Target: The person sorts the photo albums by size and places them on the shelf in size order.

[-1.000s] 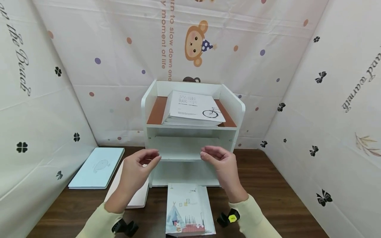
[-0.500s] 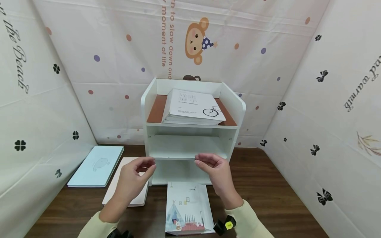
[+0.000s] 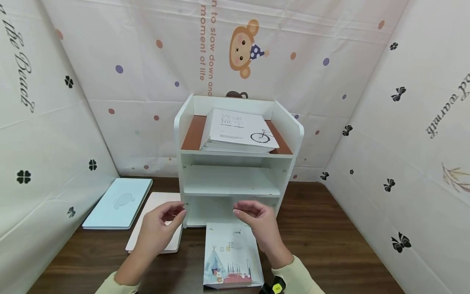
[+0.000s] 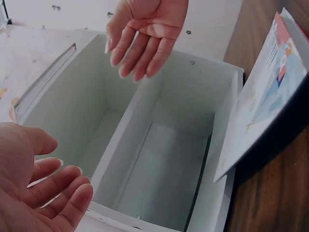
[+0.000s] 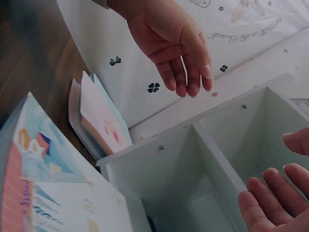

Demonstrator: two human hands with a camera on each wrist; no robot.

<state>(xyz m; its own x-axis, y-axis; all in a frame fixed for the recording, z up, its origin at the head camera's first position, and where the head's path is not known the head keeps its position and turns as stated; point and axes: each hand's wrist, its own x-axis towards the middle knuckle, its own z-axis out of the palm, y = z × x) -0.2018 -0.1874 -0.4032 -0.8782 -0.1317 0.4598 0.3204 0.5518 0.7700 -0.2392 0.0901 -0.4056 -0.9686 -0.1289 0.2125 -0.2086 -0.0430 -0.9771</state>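
Both hands hover palms facing each other in front of a white desk shelf point(image 3: 231, 179), fingers loosely bent and holding nothing. My left hand point(image 3: 158, 228) overlaps a white-covered book point(image 3: 170, 241) in the head view. Close to the lower compartment, my right hand point(image 3: 260, 226) hangs above the far right corner of a book with a tent drawing on its cover point(image 3: 231, 255). That book lies flat on the table at the shelf's foot, between the two wrists. The left wrist view shows the shelf's two compartments beyond the left fingers point(image 4: 53, 193).
On the shelf's top sits a stack of white books point(image 3: 240, 130), a bicycle on the upper cover. A pale blue book point(image 3: 114, 204) lies at the left of the brown wooden table point(image 3: 323, 245). Patterned white cloth point(image 3: 147, 81) stands behind and at both sides.
Both hands have come down and nearer to the body, away from the shelf's middle board. The right hand has also shifted left. The books and shelf stay in place.
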